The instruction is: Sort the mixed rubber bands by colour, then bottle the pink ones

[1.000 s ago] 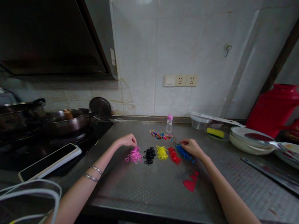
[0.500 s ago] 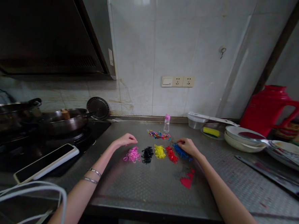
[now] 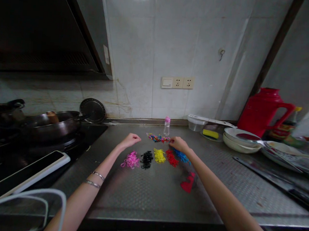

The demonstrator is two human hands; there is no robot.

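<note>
In the head view, a person's left hand (image 3: 130,140) hovers just left of the centre of the frame, above the pile of pink loops (image 3: 131,159). Its fingers are curled inward; whether they pinch anything cannot be told. The right hand (image 3: 178,143), right of centre, is near the right end of the mixed-colour heap (image 3: 157,138), its fingers bent downward; their grip cannot be made out either. Across the middle of the frame, rightward from the pink pile, lie black loops (image 3: 147,159), yellow loops (image 3: 159,156), red loops (image 3: 172,158) and blue loops (image 3: 182,156), the last partly hidden by the right arm. Behind the mixed-colour heap stands a pink-capped bottle (image 3: 166,126).
</note>
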